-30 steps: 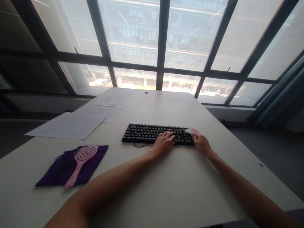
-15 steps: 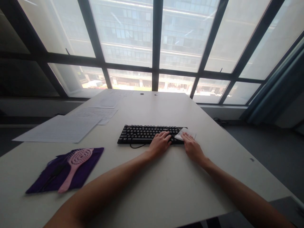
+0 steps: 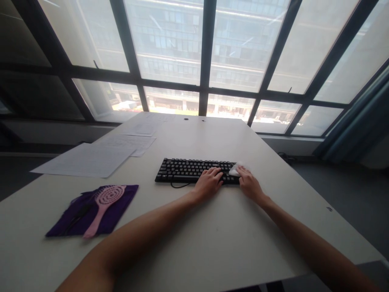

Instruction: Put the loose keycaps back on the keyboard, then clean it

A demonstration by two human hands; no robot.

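A black keyboard [image 3: 188,169] lies flat on the white table, its cable looping out at the front edge. My left hand [image 3: 209,180] rests on the keyboard's right half, fingers stretched out and slightly apart over the keys. Under the fingers of my right hand [image 3: 249,182] is a crumpled white tissue [image 3: 235,168], pressed onto the keyboard's right end. Part of the tissue is hidden by those fingers.
To the left a pink hairbrush [image 3: 107,198] and a dark comb-like tool [image 3: 79,213] lie on a purple cloth [image 3: 121,207]. Several printed sheets [image 3: 88,158] are spread farther back. The white table [image 3: 206,243] reaches toward tall windows [image 3: 170,40].
The tissue under my right hand has shifted slightly on the keyboard's right end and looks more bunched. My left hand stays on the keys. The whole view has swung a little left.
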